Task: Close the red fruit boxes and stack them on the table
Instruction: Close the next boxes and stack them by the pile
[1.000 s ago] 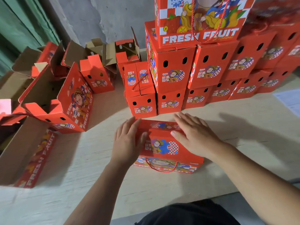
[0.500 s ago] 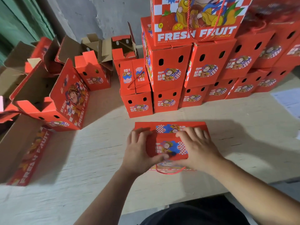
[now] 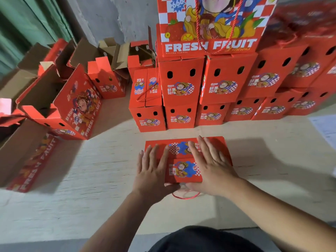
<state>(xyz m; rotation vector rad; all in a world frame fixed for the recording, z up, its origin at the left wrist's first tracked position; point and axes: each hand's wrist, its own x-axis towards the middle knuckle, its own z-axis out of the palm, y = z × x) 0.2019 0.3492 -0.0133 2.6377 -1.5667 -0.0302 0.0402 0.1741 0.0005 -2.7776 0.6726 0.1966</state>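
A red fruit box stands on the pale table right in front of me, its top flaps folded down and a red cord handle hanging at its near side. My left hand lies flat on the left part of the top, fingers straight. On the right part my right hand presses down with spread fingers. Behind it rises a stack of closed red boxes, topped by a box reading FRESH FRUIT.
Several open red boxes with raised brown flaps crowd the left side of the table. One open box lies at the near left edge. A white sheet of paper sits at the right. A grey wall stands behind.
The box has turned and slid closer to me. Both hands went from curling over its top flap to lying flat with straight fingers.
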